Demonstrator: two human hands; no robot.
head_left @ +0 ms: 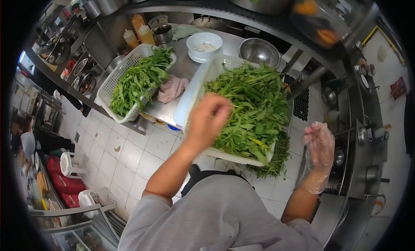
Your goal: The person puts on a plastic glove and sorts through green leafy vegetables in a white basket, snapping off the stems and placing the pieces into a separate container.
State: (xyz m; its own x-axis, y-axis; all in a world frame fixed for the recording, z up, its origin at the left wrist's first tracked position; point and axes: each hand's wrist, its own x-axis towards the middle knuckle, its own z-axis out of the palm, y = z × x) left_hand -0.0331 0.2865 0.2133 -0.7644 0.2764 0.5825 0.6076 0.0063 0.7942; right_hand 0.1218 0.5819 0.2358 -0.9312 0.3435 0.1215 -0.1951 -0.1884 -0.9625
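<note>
Left hand (pixel 208 121) at frame centre, over the left side of the large pale basket (pixel 229 156), fingers curled and blurred in front of the leafy greens (pixel 253 101); cannot tell whether its grip is clamped on a stem. Right hand (pixel 320 149), in a clear plastic glove (pixel 319 187), is raised at the right of the frame, apart from the basket, grip loosely spread. Greens heaped right of centre; smaller basket (pixel 103 95), also filled, at upper left, with a pink cloth (pixel 173 89) between on the steel bench (pixel 163 110).
</note>
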